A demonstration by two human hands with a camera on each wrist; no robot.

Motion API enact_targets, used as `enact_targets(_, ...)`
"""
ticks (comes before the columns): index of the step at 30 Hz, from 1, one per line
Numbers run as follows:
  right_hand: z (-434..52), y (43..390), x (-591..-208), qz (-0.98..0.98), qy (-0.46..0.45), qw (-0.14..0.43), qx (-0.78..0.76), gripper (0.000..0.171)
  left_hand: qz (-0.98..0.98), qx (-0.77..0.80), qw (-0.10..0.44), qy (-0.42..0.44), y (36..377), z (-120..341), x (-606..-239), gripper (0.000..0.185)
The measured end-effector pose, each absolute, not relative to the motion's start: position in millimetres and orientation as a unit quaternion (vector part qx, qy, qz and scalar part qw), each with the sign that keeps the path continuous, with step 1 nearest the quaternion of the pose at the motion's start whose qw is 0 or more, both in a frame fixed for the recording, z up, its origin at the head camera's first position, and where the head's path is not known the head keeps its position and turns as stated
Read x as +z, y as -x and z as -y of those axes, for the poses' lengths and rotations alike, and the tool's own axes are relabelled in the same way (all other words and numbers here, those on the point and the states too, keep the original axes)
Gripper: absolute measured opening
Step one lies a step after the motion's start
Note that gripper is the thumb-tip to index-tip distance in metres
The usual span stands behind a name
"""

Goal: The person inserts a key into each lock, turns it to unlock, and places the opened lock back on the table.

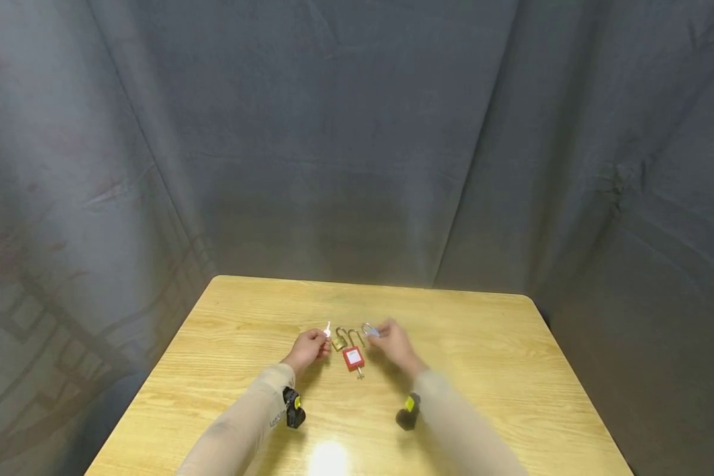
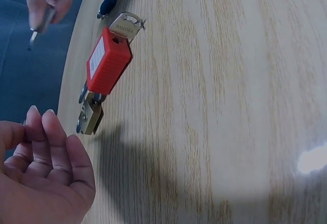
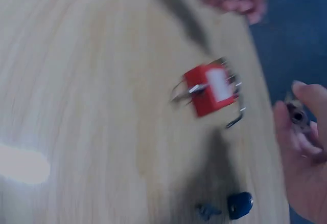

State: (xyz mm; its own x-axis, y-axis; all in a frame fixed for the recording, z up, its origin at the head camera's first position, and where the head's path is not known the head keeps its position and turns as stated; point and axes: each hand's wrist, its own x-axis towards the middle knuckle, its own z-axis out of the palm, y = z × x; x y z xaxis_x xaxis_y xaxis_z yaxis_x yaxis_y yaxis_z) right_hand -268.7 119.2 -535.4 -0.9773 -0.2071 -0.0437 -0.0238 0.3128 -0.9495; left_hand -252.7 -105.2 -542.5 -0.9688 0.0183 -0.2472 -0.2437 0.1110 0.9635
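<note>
On the left, the left hand hovers just above the wooden table, its fingers curled and pinching a small silver key that sticks up from the fingertips; in the left wrist view the fingers are bent toward the thumb, the key itself hidden there.

Just right of that hand lies a brass padlock, small, with its shackle swung open. Touching it, a little nearer the person, lies a red padlock: a boxy red body with a white label on its face, a metal shackle raised open toward the far side, and a silver key stamped with digits sticking out of its keyhole end. In the left wrist view the red body lies flat on the wood with the brass padlock at its shackle end.

Further right, the right hand, blurred, grips a silvery padlock between thumb and fingers, raised off the table; the right wrist view shows its keyhole end between the fingers.

A dark blue-headed key lies on the table apart from the red padlock.

Counted: three padlocks, three keys, two hands.
</note>
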Motion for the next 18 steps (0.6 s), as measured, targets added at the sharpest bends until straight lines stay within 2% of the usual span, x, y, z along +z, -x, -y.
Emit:
enact_targets(5,-130.2,267.9,-522.4,-0.689,0.056,0.184,-0.699,0.049,-0.740,0.662,0.096,0.075,251.3,106.2,-540.8,0.026)
enact_targets(8,-140.2,263.8,-513.2,-0.692,0.110,0.211,-0.681,0.042,-0.738,0.664,0.096,0.078,250.8,106.3,-540.1,0.025)
enact_targets(10,-146.9,260.2,-507.8,-0.739,0.202,0.183,-0.617,0.039,-0.736,0.666,0.097,0.080,250.8,106.3,-539.5,0.025)
enact_targets(13,-154.0,255.9,-502.2,-0.801,0.348,0.074,-0.482,0.041,-0.734,0.667,0.099,0.081,251.0,106.4,-538.6,0.024)
enact_targets(15,-156.6,252.3,-499.2,-0.819,0.385,0.018,-0.426,0.044,-0.732,0.669,0.099,0.081,250.9,106.6,-538.3,0.024)
enact_targets(16,-157.1,250.5,-497.7,-0.815,0.388,0.019,-0.430,0.045,-0.733,0.668,0.099,0.080,250.7,106.7,-538.4,0.024)
enact_targets(18,-157.0,247.8,-495.6,-0.799,0.361,0.066,-0.476,0.046,-0.734,0.667,0.100,0.078,250.4,106.8,-538.5,0.024)
